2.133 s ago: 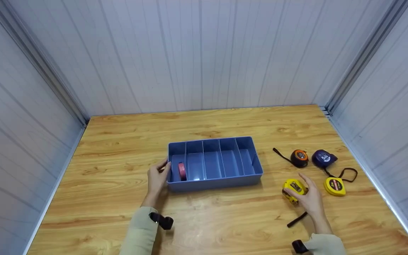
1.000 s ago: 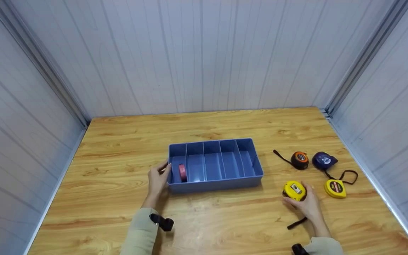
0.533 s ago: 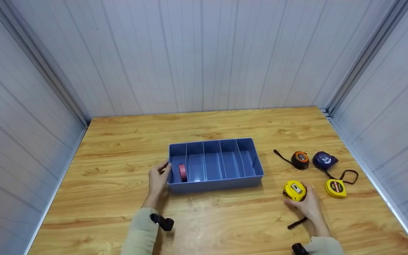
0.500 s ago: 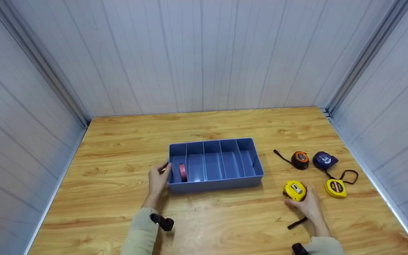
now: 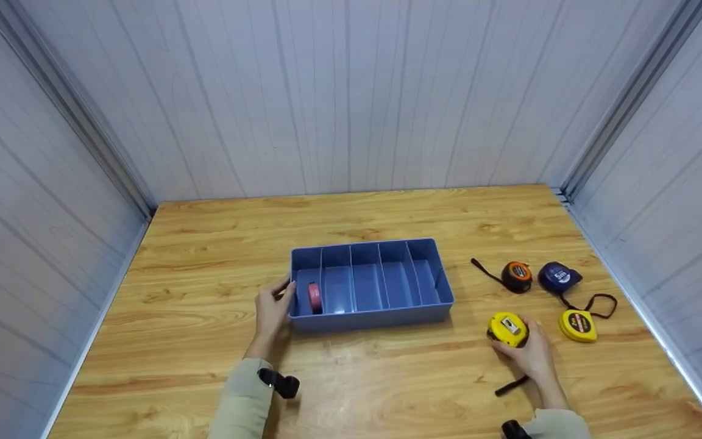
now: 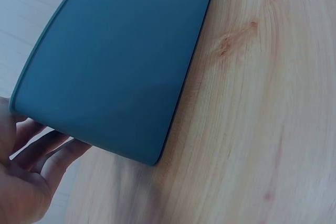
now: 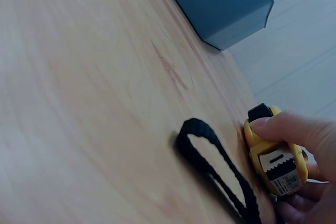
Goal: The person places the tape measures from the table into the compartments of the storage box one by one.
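Observation:
A blue divided storage box stands on the table, a red tape measure upright in its leftmost compartment. My left hand grips the box's left end, thumb at the rim; in the left wrist view its fingers lie along the end wall. To the right of the box, my right hand holds a yellow tape measure between thumb and fingers. The right wrist view shows this tape measure close over the table, with its black wrist strap lying in a loop.
Beyond the right hand lie an orange and black tape measure, a dark blue one and another yellow one with a looped cord. Pale panel walls enclose the wooden table at the back and both sides.
Since the oldest frame, my right fingers have closed round the yellow tape measure, and it has turned to show a different, white-labelled face. Over the last second both hands stay nearly still.

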The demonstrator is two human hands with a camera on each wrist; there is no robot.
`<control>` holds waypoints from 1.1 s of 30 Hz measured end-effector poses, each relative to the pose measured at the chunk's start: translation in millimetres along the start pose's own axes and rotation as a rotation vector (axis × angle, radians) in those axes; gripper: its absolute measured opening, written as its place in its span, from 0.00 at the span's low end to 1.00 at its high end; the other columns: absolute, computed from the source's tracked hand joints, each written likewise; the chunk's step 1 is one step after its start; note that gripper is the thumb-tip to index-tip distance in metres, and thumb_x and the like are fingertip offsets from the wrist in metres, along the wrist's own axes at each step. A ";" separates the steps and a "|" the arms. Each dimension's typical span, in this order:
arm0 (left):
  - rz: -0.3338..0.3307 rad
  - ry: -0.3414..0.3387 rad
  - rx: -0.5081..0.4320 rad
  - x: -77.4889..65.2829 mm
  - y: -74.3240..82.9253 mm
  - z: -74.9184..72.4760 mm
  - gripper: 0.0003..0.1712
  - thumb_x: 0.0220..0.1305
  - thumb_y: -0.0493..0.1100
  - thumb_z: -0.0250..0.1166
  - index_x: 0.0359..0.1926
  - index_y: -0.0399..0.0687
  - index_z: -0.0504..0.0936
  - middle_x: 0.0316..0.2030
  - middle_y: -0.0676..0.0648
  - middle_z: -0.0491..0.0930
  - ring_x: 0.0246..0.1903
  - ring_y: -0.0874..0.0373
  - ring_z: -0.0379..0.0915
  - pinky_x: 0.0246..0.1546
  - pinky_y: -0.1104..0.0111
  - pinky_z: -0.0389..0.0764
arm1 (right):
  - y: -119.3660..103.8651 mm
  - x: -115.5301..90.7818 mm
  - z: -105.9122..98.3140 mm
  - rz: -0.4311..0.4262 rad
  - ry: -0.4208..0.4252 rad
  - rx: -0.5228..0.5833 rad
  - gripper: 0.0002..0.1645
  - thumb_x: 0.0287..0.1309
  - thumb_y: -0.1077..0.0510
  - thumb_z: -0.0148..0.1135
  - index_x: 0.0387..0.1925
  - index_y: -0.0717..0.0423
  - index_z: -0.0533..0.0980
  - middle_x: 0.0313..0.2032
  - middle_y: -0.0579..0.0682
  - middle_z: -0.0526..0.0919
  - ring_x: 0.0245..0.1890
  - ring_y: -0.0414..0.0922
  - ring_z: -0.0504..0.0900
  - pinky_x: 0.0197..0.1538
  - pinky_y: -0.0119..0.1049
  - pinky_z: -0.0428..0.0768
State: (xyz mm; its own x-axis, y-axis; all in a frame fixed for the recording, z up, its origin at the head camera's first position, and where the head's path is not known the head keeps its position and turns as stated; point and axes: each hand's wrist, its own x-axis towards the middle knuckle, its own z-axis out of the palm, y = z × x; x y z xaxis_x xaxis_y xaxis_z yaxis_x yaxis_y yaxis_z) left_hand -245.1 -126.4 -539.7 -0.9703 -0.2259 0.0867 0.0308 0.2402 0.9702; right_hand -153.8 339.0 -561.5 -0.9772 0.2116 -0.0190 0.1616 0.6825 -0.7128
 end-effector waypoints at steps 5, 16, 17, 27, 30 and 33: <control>0.026 0.004 0.003 0.1 -1.3 0.4 0.17 0.58 0.36 0.59 0.49 0.33 0.75 0.44 0.36 0.77 0.42 0.51 0.74 0.42 0.64 0.75 | 0.3 0.0 0.1 -0.002 0.008 -0.006 0.47 0.41 0.58 0.68 0.58 0.74 0.55 0.51 0.72 0.63 0.51 0.62 0.62 0.53 0.53 0.60; 0.089 0.022 -0.037 -0.3 -3.9 0.0 0.18 0.57 0.38 0.60 0.47 0.32 0.77 0.42 0.36 0.77 0.41 0.51 0.74 0.41 0.63 0.75 | -0.8 0.3 -0.4 0.025 0.020 0.003 0.46 0.42 0.59 0.67 0.59 0.74 0.56 0.54 0.72 0.62 0.53 0.63 0.62 0.55 0.53 0.59; 0.105 0.024 -0.043 -0.9 -4.1 -0.3 0.18 0.57 0.38 0.60 0.46 0.31 0.77 0.42 0.36 0.78 0.41 0.51 0.75 0.41 0.63 0.75 | -0.9 0.2 -0.2 0.025 0.025 -0.001 0.46 0.42 0.59 0.67 0.59 0.74 0.56 0.54 0.72 0.62 0.53 0.63 0.62 0.55 0.53 0.60; 0.018 0.001 0.004 -5.0 8.1 -1.2 0.18 0.59 0.36 0.58 0.49 0.30 0.75 0.44 0.34 0.76 0.41 0.48 0.73 0.40 0.65 0.76 | -0.3 -2.0 0.6 -0.004 0.090 -0.026 0.43 0.39 0.59 0.69 0.56 0.74 0.60 0.50 0.72 0.66 0.49 0.62 0.66 0.51 0.52 0.63; -0.011 0.009 0.013 -0.3 -1.2 0.6 0.18 0.59 0.38 0.59 0.49 0.35 0.76 0.44 0.37 0.77 0.41 0.51 0.74 0.41 0.65 0.75 | -0.1 -2.4 0.6 -0.010 0.095 -0.029 0.44 0.39 0.59 0.69 0.56 0.74 0.60 0.50 0.72 0.66 0.49 0.62 0.66 0.50 0.52 0.64; -0.003 0.010 0.008 -0.1 -1.7 0.9 0.17 0.59 0.37 0.59 0.49 0.34 0.76 0.44 0.37 0.77 0.41 0.51 0.74 0.41 0.65 0.75 | -1.1 -2.7 0.6 -0.005 0.100 -0.020 0.44 0.39 0.59 0.69 0.56 0.74 0.60 0.50 0.72 0.66 0.49 0.62 0.66 0.51 0.52 0.64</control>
State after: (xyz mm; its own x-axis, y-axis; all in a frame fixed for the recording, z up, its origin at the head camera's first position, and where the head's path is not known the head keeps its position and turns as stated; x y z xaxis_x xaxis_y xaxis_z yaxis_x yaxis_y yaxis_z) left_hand -245.2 -125.9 -541.5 -0.9679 -0.2362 0.0862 0.0259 0.2473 0.9686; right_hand -151.4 337.3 -561.1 -0.9597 0.2757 0.0553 0.1600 0.6971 -0.6988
